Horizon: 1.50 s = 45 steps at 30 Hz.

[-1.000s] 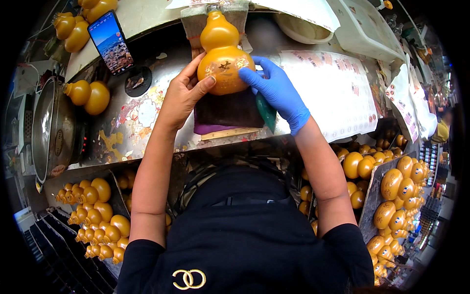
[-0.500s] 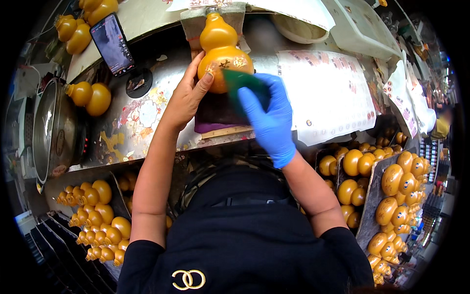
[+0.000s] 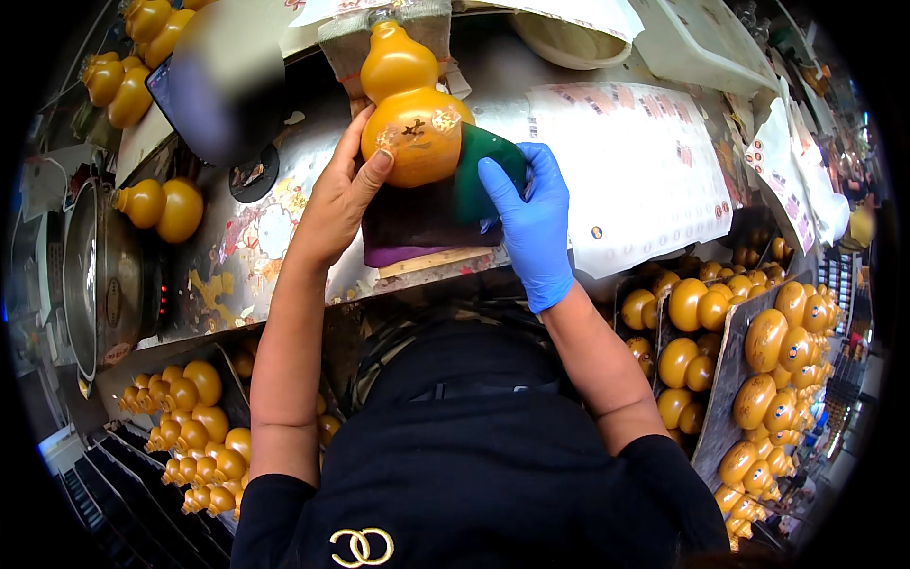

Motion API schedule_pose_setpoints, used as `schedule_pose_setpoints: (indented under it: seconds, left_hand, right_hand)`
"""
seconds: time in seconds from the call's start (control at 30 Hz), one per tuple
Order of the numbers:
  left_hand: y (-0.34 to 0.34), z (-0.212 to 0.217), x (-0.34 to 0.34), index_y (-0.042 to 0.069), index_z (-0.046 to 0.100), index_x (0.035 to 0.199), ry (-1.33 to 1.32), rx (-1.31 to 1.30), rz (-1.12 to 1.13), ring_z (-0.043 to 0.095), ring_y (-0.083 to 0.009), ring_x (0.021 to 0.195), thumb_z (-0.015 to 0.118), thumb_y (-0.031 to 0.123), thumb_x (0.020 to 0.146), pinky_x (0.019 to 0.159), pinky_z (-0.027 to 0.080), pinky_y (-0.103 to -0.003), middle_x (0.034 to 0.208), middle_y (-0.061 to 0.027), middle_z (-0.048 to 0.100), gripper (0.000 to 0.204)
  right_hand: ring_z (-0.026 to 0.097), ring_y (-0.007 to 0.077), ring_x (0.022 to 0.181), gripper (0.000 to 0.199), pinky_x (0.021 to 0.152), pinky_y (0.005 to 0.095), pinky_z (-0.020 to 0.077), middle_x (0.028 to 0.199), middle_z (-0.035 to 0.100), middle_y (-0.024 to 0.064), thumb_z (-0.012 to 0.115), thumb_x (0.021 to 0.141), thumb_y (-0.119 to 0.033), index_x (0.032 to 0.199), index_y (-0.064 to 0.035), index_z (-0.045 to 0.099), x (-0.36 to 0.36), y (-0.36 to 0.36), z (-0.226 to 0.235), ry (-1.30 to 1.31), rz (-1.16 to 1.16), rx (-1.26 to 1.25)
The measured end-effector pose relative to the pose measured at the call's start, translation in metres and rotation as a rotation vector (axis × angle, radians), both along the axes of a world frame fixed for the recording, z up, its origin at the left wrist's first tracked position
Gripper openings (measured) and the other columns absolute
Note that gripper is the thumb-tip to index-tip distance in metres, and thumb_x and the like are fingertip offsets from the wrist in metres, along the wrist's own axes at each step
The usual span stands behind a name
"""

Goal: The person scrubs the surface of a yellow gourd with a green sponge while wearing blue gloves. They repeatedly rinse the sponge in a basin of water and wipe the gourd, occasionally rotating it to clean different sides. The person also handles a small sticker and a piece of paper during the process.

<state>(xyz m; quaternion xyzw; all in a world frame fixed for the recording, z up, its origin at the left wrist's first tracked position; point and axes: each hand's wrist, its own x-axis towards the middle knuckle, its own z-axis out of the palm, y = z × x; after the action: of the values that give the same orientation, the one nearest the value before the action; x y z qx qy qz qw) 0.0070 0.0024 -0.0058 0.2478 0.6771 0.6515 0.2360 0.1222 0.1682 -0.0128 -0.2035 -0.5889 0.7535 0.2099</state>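
At the middle of the surface's near edge, your bare left hand (image 3: 334, 204) steadies a double-bulbed amber gourd (image 3: 409, 119), fingers curled along its left side and thumb on the lower bulb; its neck points toward the far edge. Your blue-gloved right hand (image 3: 536, 218) pinches a dark green sheet (image 3: 491, 171) between thumb and fingers; it borders the bulb's right side, but whether the two touch cannot be told. Below the gourd, toward you, are a dark pad (image 3: 417, 223) and a wooden strip (image 3: 436, 262), and a grey cloth (image 3: 343, 52) lies around its neck. Just beside your glove, a printed white sheet (image 3: 645, 180) covers the right part and reaches over the near edge. Toward the far right corner you have a pale bowl (image 3: 578, 45) and a translucent tray (image 3: 706, 52). To your left, a blur hides most of a phone (image 3: 161, 93); near it are a round black base (image 3: 254, 174) and, by the left edge, another gourd (image 3: 178, 211) and a metal pan (image 3: 83, 275). The metal surface (image 3: 322, 133) is stained and flecked. Lower down, boards of amber gourds crowd both sides of you, and the room darkens toward the rim.
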Motion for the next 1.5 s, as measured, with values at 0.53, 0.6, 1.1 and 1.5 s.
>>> schedule_pose_setpoints:
  seconds: [0.53, 0.6, 1.1, 1.5]
  left_hand:
    - [-0.004, -0.007, -0.015, -0.002, 0.028, 0.144, -0.227, 0.15, -0.096, 0.038, -0.019, 0.13, 0.051, 0.037, 0.097, 0.108, 0.028, -0.029, 0.139, -0.0131, 0.043, 0.065]
    - [-0.006, -0.008, -0.013, -0.002, 0.029, 0.144, -0.246, 0.148, -0.096, 0.038, -0.0192, 0.13, 0.05, 0.036, 0.097, 0.108, 0.028, -0.03, 0.14, -0.0134, 0.043, 0.064]
    - [0.002, -0.001, -0.009, 0.0, 0.017, 0.147, -0.151, 0.22, 0.051, 0.035, -0.0238, 0.133, 0.067, 0.041, 0.086, 0.11, 0.026, -0.032, 0.145, -0.017, 0.032, 0.089]
    - [0.007, -0.003, -0.004, 0.0, 0.023, 0.146, -0.259, 0.177, 0.022, 0.035, -0.0203, 0.133, 0.055, 0.041, 0.094, 0.111, 0.024, -0.031, 0.141, -0.0141, 0.039, 0.073]
  right_hand:
    - [0.06, 0.0211, 0.076, 0.031, 0.064, 0.0311, 0.0463, 0.095, 0.065, 0.001, 0.07, 0.065, 0.0, 0.092, -0.0127, 0.068, -0.016, -0.045, -0.015, 0.325, 0.066, 1.46]
    - [0.06, 0.0221, 0.075, 0.03, 0.063, 0.0326, 0.0467, 0.092, 0.064, 0.0016, 0.069, 0.065, 0.0, 0.093, -0.0119, 0.067, -0.017, -0.046, -0.016, 0.375, 0.041, 1.36]
    - [0.057, 0.0128, 0.088, 0.047, 0.08, 0.0265, 0.0463, 0.092, 0.064, 0.0076, 0.063, 0.086, -0.042, 0.106, 0.0006, 0.064, -0.032, 0.044, 0.019, -0.254, 0.162, 0.09]
    - [0.055, 0.0084, 0.088, 0.056, 0.077, 0.023, 0.0462, 0.1, 0.063, 0.0054, 0.066, 0.086, -0.043, 0.118, 0.0026, 0.06, -0.054, 0.039, 0.021, -0.218, 0.54, -0.001]
